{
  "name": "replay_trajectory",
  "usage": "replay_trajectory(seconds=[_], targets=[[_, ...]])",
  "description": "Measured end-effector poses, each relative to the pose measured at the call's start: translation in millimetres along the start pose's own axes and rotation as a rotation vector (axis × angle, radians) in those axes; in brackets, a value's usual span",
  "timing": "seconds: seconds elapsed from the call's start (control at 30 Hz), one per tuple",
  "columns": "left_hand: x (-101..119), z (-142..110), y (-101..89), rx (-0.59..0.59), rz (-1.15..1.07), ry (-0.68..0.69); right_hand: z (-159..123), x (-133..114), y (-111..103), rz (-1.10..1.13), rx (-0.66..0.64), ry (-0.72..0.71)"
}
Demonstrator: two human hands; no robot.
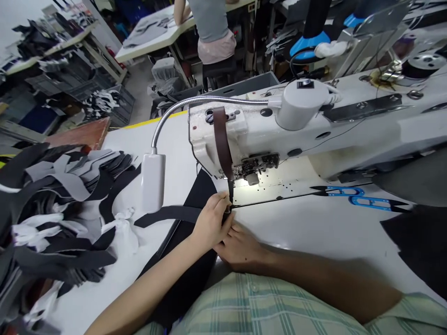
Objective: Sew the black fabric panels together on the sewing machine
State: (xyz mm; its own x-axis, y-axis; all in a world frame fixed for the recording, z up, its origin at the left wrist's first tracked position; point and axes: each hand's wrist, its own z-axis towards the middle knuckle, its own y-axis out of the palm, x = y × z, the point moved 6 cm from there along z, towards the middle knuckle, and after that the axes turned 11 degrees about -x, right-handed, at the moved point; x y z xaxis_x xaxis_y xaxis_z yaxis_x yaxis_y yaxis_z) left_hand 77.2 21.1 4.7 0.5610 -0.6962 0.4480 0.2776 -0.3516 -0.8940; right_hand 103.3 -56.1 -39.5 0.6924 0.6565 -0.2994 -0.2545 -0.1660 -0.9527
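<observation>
Just in front of the sewing machine (258, 125) my left hand (211, 218) pinches a black fabric strip (174, 213), whose loose end runs out to the left. My right hand (240, 246) is closed close beside it, fingers curled at the edge of a black fabric panel (199, 188). That panel passes under my left forearm toward my lap. Both hands sit near the needle area, which the machine's parts partly hide. What lies between the right fingertips is covered. A brown strap (222, 142) hangs down the machine head.
Piles of black and grey fabric strips (73, 172) cover the table's left side, some tied with white cloth (122, 230). A white lamp (153, 183) hangs on a bent metal neck. Blue thread snips (375, 201) lie at right. Another person (214, 28) is at a table behind.
</observation>
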Motion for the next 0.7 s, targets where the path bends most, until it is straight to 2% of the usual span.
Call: replay_trajectory(seconds=[0.17,0.7], targets=[[1.7,-0.9,1.1,-0.007,-0.031,0.008,-1.4,1.5,0.1,0.028,0.007,-0.028],[1.3,19.2,-0.9,-0.034,0.041,0.054,-1.0,11.3,-11.8,0.073,0.042,-0.019]])
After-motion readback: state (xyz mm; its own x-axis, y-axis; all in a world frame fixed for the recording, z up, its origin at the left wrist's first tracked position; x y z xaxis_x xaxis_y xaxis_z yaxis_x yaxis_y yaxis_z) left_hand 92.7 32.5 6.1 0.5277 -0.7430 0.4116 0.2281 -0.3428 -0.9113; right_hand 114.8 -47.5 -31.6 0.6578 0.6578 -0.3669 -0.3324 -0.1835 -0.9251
